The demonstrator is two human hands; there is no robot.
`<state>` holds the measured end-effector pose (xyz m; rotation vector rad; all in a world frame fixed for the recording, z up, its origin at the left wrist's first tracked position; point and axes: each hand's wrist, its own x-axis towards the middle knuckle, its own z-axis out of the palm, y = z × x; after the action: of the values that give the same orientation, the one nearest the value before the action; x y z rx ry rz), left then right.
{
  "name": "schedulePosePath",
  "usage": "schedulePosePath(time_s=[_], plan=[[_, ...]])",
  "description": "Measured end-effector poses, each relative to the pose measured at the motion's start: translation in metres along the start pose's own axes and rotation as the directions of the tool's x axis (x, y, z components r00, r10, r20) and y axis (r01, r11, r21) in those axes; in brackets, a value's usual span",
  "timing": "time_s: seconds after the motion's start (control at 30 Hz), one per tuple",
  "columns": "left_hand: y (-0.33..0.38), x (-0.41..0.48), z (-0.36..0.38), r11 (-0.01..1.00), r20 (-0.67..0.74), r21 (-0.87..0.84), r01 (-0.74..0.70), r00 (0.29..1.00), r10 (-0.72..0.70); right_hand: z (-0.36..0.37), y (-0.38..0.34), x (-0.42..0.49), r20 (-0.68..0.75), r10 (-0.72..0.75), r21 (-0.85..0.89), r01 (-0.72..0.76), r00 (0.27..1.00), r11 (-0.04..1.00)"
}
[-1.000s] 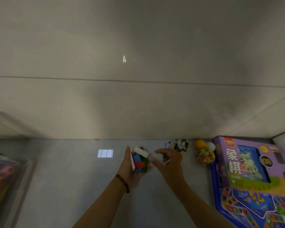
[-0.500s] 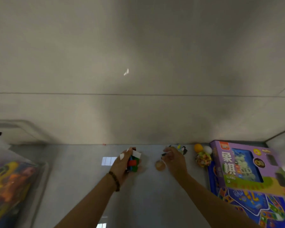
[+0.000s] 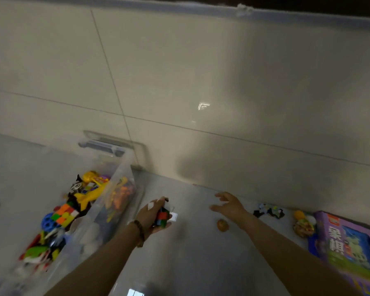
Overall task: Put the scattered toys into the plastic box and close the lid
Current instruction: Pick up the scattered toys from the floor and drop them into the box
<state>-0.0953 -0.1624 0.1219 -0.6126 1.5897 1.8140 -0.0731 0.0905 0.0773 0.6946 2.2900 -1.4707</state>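
Note:
My left hand (image 3: 153, 216) grips a bunch of small building blocks (image 3: 163, 216), red, green, blue and white, just right of the clear plastic box (image 3: 124, 167). The box stands at the left on the grey floor and holds several toys, among them a colour cube (image 3: 65, 214) and a yellow toy (image 3: 90, 194). My right hand (image 3: 231, 207) hovers over the floor with its fingers spread and holds nothing. A small orange ball (image 3: 222, 225) lies on the floor just below that hand.
A dark small toy (image 3: 268, 211) lies by the wall. Further right are an orange ball (image 3: 299, 214), a patterned ball (image 3: 303, 228) and a purple game box (image 3: 350, 246) on a blue board. A tiled wall (image 3: 201, 82) closes off the far side.
The view has swung left, bringing the plastic box into sight. My left hand with the blocks has moved toward the box. My right hand has opened and drawn away from the toys by the wall.

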Motion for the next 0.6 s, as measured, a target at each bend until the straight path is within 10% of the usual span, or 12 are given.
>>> schedulePosePath(time_s=[0.2, 0.6], plan=[[-0.035, 0.014, -0.030, 0.997, -0.037, -0.049, 0.062, 0.997, -0.064, 0.040, 0.067, 0.010, -0.065, 0.110, -0.310, -0.125, 0.992, 0.943], [-0.053, 0.051, -0.016, 0.998, -0.050, 0.032, 0.054, 0.997, -0.053, 0.083, 0.113, 0.046, -0.294, 0.128, -0.162, -0.181, 0.947, 0.970]])
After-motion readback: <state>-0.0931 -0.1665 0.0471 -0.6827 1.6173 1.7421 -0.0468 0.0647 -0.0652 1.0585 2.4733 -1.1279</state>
